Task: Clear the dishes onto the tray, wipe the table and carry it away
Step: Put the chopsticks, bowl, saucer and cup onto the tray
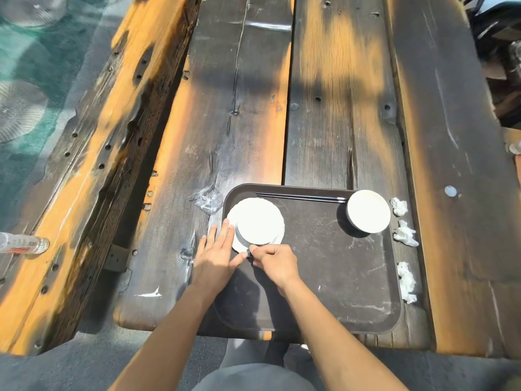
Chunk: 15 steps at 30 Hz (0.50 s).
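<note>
rough weathered wood table point(338, 108), scuffed matt tray point(338, 277)

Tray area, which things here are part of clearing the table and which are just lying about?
Job: tray, plate with upturned bowl, second bowl, chopsticks, crumpled tissues, clear wrapper.
Lying about: bottle on the bench.

Left hand point(215, 258) flat beside plate point(255, 224) on tray point(338, 277); right hand point(275, 262) pinching its rim.
</note>
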Each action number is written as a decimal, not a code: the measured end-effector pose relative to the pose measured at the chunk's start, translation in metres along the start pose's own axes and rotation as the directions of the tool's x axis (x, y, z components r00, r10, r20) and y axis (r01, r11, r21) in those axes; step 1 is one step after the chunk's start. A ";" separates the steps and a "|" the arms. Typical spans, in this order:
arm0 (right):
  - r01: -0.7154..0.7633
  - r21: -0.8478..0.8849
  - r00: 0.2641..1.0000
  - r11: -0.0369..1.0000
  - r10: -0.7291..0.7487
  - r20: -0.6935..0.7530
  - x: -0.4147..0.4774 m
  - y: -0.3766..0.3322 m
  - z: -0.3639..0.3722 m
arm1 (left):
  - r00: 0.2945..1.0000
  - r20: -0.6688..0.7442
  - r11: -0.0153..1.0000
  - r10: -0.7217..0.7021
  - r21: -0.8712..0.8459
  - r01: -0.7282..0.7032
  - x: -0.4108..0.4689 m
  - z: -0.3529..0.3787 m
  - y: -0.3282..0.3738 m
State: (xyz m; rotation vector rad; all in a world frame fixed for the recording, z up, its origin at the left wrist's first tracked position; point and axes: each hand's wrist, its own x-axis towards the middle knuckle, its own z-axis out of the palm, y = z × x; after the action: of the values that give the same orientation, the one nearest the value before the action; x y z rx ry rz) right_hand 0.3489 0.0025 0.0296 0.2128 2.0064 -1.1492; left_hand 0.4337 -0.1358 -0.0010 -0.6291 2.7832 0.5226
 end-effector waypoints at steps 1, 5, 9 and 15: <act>0.005 0.007 1.000 1.000 -0.005 0.004 -0.002 0.000 -0.001 | 1.000 0.021 1.000 -0.012 -0.014 0.012 0.001 -0.001 0.000; 0.026 0.033 0.999 0.999 -0.027 0.022 -0.010 0.003 -0.010 | 0.997 0.074 0.998 -0.034 -0.047 0.037 0.000 -0.006 0.001; 0.117 -0.060 0.993 0.991 -0.118 -0.012 -0.021 0.013 -0.043 | 0.994 0.096 0.996 -0.061 -0.064 0.067 -0.015 -0.005 0.001; 0.263 -0.307 0.916 0.915 -0.337 -0.220 -0.030 0.045 -0.142 | 0.989 0.083 0.986 -0.120 -0.102 0.128 -0.045 0.005 0.022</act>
State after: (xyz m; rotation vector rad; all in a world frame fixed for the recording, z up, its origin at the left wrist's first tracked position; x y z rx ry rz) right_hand 0.3127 0.1468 0.0594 -0.0948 2.4803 -1.0562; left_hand 0.4641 -0.0991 0.0149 -0.7832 2.6372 0.6590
